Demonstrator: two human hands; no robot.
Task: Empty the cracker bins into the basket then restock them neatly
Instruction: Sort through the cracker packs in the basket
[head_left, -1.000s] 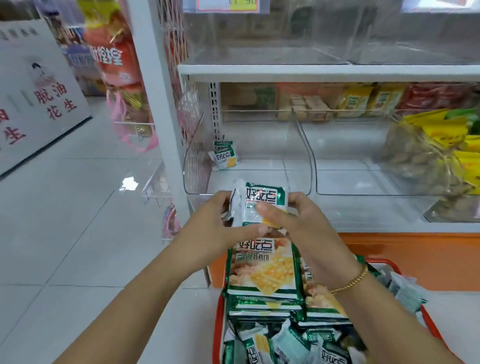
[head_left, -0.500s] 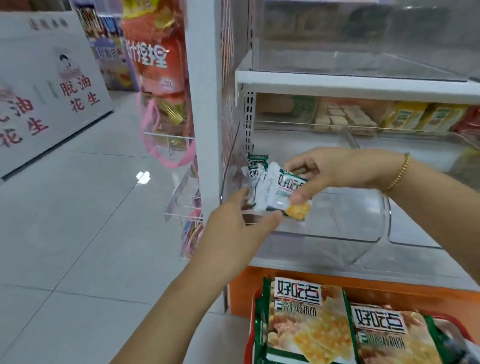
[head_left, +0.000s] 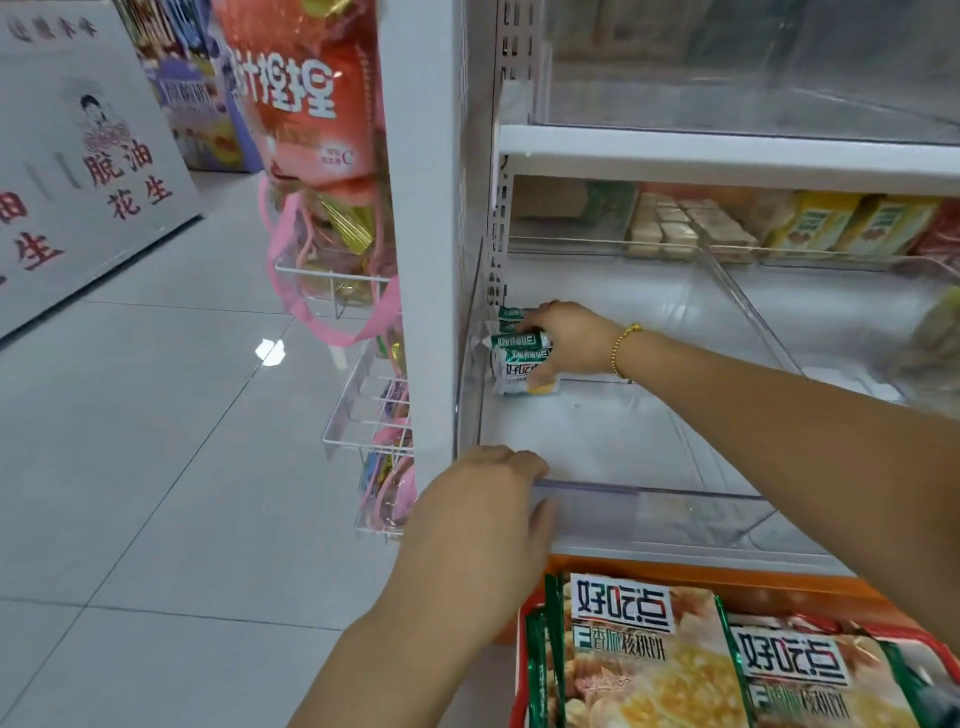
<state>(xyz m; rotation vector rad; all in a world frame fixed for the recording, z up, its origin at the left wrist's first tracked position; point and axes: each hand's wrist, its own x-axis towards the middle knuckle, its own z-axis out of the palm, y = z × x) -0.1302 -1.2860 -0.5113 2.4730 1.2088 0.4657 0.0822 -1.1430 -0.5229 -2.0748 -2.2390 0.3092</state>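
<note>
Several packs (head_left: 521, 358) bunched in far left corner of bin (head_left: 675, 493), right grip (head_left: 571, 338) closed around them, left grip (head_left: 483, 509) clasping its near rim

Right hand (head_left: 569, 338) covers the right side of the small cracker packets (head_left: 517, 358) it holds at the back left of the clear bin (head_left: 675, 499), so I cannot count them. Left hand (head_left: 483, 514) lies on that bin's front lip with its fingertips out of my sight, and I cannot tell a grip from a rest. Basket (head_left: 517, 675) and the large cracker packs (head_left: 639, 670) in it run off the bottom edge; the bagged goods (head_left: 932, 338) at the right edge are a blur, cut by the frame.
</note>
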